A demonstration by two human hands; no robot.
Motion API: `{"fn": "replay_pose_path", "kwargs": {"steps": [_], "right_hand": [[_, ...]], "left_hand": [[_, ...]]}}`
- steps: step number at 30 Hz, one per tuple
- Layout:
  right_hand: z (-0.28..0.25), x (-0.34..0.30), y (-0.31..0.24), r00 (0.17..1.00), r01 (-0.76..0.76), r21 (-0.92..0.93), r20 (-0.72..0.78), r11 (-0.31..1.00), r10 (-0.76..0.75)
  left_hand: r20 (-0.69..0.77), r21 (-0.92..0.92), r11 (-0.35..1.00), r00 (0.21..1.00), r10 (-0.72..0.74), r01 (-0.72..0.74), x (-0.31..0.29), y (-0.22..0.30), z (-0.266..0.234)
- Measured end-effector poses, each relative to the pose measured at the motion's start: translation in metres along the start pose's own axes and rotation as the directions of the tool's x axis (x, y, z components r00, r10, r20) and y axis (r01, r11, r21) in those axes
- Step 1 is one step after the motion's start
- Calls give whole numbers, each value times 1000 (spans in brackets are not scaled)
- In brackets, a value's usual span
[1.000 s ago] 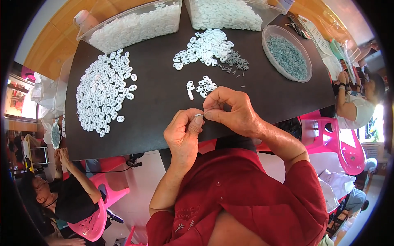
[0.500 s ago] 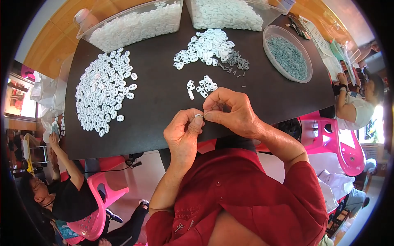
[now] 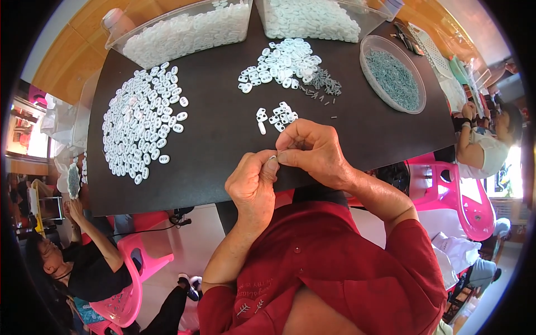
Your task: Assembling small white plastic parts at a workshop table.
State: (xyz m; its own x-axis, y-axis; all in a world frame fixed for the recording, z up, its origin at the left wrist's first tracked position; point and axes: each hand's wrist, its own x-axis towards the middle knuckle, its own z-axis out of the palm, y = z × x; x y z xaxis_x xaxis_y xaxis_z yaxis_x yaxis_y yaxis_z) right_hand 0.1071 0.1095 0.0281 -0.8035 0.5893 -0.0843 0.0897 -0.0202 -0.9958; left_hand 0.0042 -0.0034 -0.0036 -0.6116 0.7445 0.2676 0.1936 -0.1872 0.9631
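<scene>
Above the table's near edge, my left hand (image 3: 252, 187) pinches a small white oval plastic piece (image 3: 272, 158) between thumb and forefinger. Thumb and fingertips of my right hand (image 3: 314, 152) are pressed together right against that piece; whatever they hold is too small to make out. Just beyond my hands lies a small cluster of white plastic pieces with holes (image 3: 283, 116), with a few more (image 3: 261, 120) beside it. Farther off, a heap of similar white pieces (image 3: 287, 60) touches a little pile of thin grey pins (image 3: 326, 82).
Many white oval pieces (image 3: 139, 120) spread over the dark table (image 3: 212, 117) at left. Two clear bins of white parts, one at far left (image 3: 187, 34), stand at the back. A round tub of grey-green pins (image 3: 392, 81) sits at right. Co-workers sit left and right on pink chairs.
My left hand has turned slightly inward, and its fingers now cover more of the white piece. My right hand keeps its pinch almost unmoved. The left co-worker's hands have drawn back.
</scene>
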Motion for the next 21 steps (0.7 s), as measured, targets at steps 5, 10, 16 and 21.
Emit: {"fn": "replay_pose_path", "kwargs": {"steps": [5, 10, 16, 21], "right_hand": [[4, 2, 3, 999, 28, 61, -44, 998, -26], [5, -1, 0, 996, 86, 36, -30, 996, -85], [8, -4, 3, 996, 69, -53, -57, 996, -72], [8, -4, -1, 995, 73, -148, -62, 986, -83]], "left_hand": [[-28, -60, 998, 999, -39, 37, 3, 5, 0], [-34, -202, 969, 988, -151, 141, 5, 9, 0], [-28, -120, 988, 995, -101, 96, 4, 6, -2], [-16, -38, 999, 1000, -18, 18, 1, 1, -1]]}}
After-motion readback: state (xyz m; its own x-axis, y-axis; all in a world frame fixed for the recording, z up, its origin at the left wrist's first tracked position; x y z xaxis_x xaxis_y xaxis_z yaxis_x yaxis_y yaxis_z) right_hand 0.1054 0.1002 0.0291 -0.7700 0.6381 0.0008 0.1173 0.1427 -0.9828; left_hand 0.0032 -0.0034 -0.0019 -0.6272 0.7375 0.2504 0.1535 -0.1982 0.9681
